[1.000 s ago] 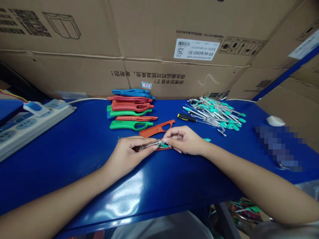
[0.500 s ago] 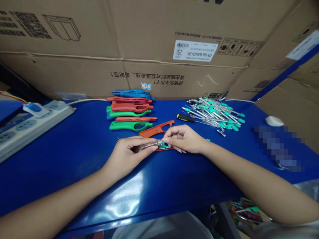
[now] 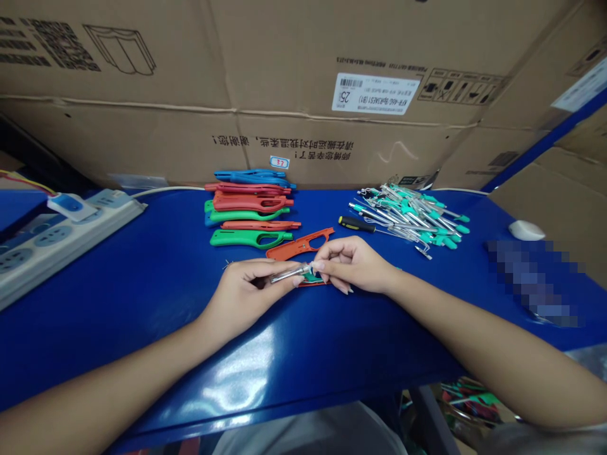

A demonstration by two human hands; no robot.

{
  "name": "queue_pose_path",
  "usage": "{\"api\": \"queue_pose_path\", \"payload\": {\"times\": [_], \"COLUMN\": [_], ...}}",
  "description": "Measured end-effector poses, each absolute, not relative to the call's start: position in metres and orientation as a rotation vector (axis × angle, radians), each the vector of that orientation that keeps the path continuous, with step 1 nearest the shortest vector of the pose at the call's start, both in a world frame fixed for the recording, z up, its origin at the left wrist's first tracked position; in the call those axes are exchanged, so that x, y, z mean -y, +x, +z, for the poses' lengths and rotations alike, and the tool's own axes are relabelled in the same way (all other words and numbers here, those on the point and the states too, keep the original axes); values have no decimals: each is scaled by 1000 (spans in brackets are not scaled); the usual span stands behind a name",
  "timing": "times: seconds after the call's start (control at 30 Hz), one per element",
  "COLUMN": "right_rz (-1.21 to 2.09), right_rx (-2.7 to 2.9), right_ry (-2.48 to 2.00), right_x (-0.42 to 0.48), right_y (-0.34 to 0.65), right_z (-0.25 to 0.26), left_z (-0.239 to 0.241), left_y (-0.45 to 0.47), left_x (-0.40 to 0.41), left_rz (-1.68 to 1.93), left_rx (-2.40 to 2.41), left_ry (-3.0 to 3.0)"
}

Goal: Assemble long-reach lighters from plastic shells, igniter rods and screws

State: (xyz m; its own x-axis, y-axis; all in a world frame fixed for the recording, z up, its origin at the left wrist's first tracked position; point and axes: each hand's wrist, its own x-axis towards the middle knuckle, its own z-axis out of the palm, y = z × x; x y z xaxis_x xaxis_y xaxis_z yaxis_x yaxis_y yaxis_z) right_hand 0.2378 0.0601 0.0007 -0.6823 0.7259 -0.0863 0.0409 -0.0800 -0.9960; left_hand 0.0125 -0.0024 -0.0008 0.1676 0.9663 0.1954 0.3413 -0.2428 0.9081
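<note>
My left hand (image 3: 244,294) is closed around a clear, tube-like lighter fuel tank (image 3: 287,273), held tilted with its capped end toward the right. At that end my right hand (image 3: 360,265) pinches with thumb and forefinger; what lies between these fingertips is too small to make out. Just below the fingers, an orange lighter shell half (image 3: 307,285) with a green part (image 3: 312,277) in it is mostly hidden. Another orange lighter shell half (image 3: 281,251) lies right behind the hands on the blue table (image 3: 156,316).
Behind my left hand is a stack of coloured lighter handles (image 3: 251,237). A black-and-yellow screwdriver (image 3: 356,224) lies beside a pile of metal lighter rods with green parts (image 3: 417,218). A power strip (image 3: 61,237) is at left, a white mouse-like object (image 3: 525,230) at right, cardboard (image 3: 284,76) behind.
Both hands stay together at the tank's end, with only slight finger movement. The whole view has shifted a little.
</note>
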Motion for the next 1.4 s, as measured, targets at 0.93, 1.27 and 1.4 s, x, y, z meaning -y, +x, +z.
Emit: {"api": "queue_pose_path", "payload": {"times": [0.93,1.27,1.4], "right_rz": [1702,1686,1671], "right_rx": [1779,1745,1722], "right_ry": [-890,-906,-900], "right_x": [-58,-60,-59], "right_y": [235,236,235], "right_z": [2,-5,-4], "left_z": [-5,-6,-5], "left_y": [10,10,10], "left_x": [1,1,1], "left_rz": [1064,1056,1064], "left_rx": [-1315,-1331,-1320], "left_ry": [1642,1626,1642]}}
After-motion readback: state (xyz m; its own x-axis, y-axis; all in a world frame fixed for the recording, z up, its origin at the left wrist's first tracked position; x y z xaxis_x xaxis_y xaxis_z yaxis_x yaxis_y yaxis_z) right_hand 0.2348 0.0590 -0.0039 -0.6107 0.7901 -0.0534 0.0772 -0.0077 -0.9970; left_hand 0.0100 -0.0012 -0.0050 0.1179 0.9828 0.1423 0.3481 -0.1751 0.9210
